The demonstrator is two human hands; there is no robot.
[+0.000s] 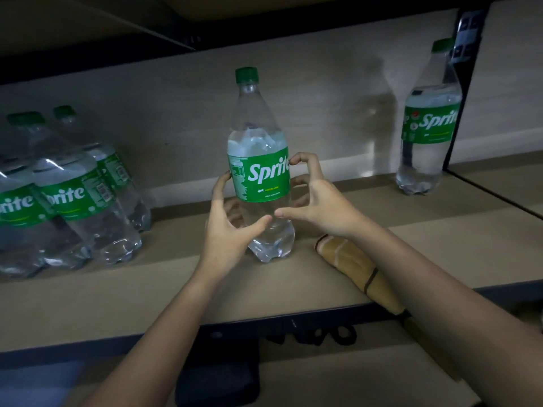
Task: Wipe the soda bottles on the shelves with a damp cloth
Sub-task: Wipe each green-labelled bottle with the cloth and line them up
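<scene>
A dim wooden shelf [88, 295] carries a shrink-wrapped pack of bottles [58, 198] at left, another bottle [426, 127] at right. A folded cloth [352, 265] lies on it. Both hands, left [232, 227] and right [320, 201], cup the upright middle bottle [261, 160], fingers curled round it.

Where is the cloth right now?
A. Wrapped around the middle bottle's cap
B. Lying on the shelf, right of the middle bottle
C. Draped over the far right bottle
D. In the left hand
B: the rolled tan cloth lies on the beige shelf board, partly hidden under the right forearm, while both hands are at the clear green-labelled soda bottle.
</scene>
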